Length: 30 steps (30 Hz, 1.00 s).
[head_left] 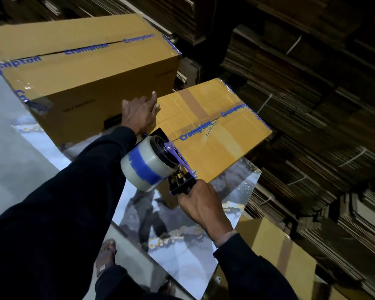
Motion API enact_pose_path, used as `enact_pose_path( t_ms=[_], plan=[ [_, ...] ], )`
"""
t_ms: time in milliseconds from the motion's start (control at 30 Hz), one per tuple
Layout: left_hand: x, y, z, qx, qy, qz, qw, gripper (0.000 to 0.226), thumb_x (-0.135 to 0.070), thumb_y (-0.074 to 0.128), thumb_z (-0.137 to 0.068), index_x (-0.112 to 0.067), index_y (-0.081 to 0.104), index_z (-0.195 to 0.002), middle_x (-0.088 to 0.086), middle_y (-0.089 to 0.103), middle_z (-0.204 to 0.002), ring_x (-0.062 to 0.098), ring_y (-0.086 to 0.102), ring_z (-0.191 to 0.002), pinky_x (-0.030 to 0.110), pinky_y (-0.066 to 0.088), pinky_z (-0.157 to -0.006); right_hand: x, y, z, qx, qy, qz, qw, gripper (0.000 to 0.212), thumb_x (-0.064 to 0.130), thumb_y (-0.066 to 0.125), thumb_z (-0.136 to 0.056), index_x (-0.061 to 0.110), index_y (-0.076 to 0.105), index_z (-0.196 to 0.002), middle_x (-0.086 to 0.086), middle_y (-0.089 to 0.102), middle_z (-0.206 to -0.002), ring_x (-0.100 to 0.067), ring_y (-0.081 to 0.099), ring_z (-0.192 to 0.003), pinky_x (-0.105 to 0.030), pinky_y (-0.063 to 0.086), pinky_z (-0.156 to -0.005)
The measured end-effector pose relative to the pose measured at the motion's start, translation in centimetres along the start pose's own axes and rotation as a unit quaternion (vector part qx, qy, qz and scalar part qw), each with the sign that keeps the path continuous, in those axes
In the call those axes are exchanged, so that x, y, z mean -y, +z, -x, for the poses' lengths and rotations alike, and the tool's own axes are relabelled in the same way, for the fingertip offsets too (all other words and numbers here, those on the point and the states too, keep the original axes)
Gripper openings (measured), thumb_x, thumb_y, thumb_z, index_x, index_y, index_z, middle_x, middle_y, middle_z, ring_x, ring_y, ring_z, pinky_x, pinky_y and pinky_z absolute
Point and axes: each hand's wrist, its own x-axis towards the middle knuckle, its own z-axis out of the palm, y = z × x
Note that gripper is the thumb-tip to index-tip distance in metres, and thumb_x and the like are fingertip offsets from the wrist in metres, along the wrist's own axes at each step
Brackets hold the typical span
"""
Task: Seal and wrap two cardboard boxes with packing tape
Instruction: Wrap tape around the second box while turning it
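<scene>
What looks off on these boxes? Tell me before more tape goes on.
The big box: a dark gap shows along its top seam under the printed tape, so the flaps do not meet. The small box looks closed flat.

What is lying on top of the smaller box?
On the smaller box: printed tape, the left hand at its near corner, the tape dispenser. Its contents are hidden.

**Dim warehouse light, glare on tape and table**

The scene is dim overall; stacked flattened cartons point(312, 105) behind sink into near-black shadow; the large box point(85, 68) and small box point(214, 131) catch the most light, with sheen on their tape; the marble-patterned tabletop point(182, 234) shows reflections; straight edges bow toward the frame's borders; dark sleeves lose detail.
</scene>
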Motion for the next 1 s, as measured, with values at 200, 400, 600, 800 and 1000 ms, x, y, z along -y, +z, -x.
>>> enact_pose_path(
  t_ms=[200, 400, 600, 800, 1000],
  plan=[
    [-0.2, -0.5, 0.1, 0.007, -0.007, -0.003, 1.000, 0.057, -0.047, 0.026, -0.112, -0.029, 0.020, -0.166, 0.014, 0.057, -0.138, 0.033, 0.056, -0.112, 0.049, 0.032, -0.100, -0.9, -0.2, 0.5, -0.009, -0.011, 0.009, 1.000, 0.038, 0.031, 0.065, -0.086, 0.017, 0.039, -0.061, 0.001, 0.037, -0.055, -0.020, 0.033, -0.049, -0.030, 0.022, -0.047],
    [0.1, -0.4, -0.3, 0.026, -0.005, -0.017, 1.000, 0.058, -0.046, 0.028, -0.112, -0.028, 0.016, -0.166, 0.012, 0.057, -0.138, 0.032, 0.055, -0.109, 0.046, 0.033, -0.095, -4.0, 0.8, 1.9, -0.025, -0.042, -0.001, 0.999, 0.034, 0.037, 0.055, -0.074, 0.016, 0.030, -0.062, -0.002, 0.025, -0.053, -0.020, 0.021, -0.051, -0.037, 0.018, -0.050],
    [-1.3, -1.1, 0.6, 0.065, -0.031, -0.021, 0.997, 0.069, -0.048, 0.030, -0.111, -0.018, 0.005, -0.168, 0.010, 0.030, -0.168, 0.037, 0.038, -0.144, 0.055, 0.029, -0.111, -4.5, 1.2, 1.5, -0.016, -0.037, -0.003, 0.999, 0.032, 0.034, 0.058, -0.078, 0.015, 0.035, -0.067, -0.005, 0.031, -0.057, -0.020, 0.025, -0.051, -0.035, 0.021, -0.050],
    [-2.1, 0.0, 1.9, 0.014, -0.044, -0.006, 0.999, 0.071, -0.053, 0.024, -0.110, -0.014, 0.005, -0.167, 0.009, 0.024, -0.171, 0.036, 0.039, -0.145, 0.058, 0.031, -0.111, -4.2, 0.8, 1.8, -0.007, -0.027, -0.001, 1.000, 0.031, 0.038, 0.054, -0.074, 0.014, 0.035, -0.069, -0.007, 0.033, -0.059, -0.022, 0.027, -0.054, -0.037, 0.021, -0.053],
    [-1.6, 0.4, 1.8, 0.002, -0.030, -0.015, 0.999, 0.070, -0.053, 0.020, -0.111, -0.013, 0.009, -0.167, 0.008, 0.028, -0.169, 0.035, 0.043, -0.140, 0.054, 0.034, -0.103, -5.9, 0.0, 3.1, -0.008, 0.003, 0.009, 1.000, 0.031, 0.031, 0.067, -0.087, 0.011, 0.053, -0.068, -0.009, 0.054, -0.061, -0.030, 0.049, -0.055, -0.032, 0.029, -0.049]
  ],
)
